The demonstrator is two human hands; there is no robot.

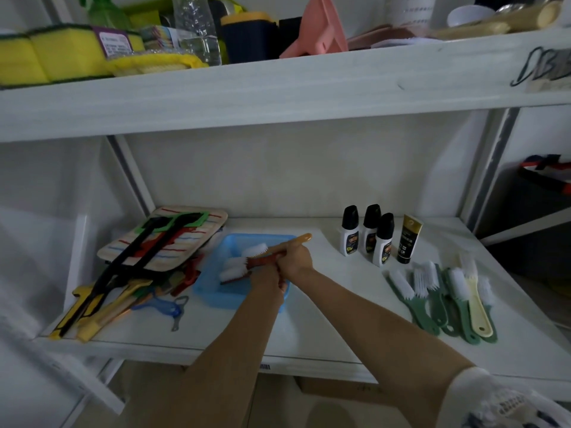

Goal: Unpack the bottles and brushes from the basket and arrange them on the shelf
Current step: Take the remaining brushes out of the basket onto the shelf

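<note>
A blue plastic basket sits on the white shelf, left of centre. Over it, my right hand grips an orange-handled brush with white bristles. My left hand is closed around red-handled brushes whose white bristles point left above the basket. The two hands touch each other. At the back right stand three white bottles with black caps and a black and gold tube. In front of them lie several green brushes and one cream brush, side by side.
A striped board with black, green and red tools and a pile of coloured utensils fill the shelf's left end. The upper shelf carries yellow sponges, a clear bottle and containers. A metal upright stands at the right.
</note>
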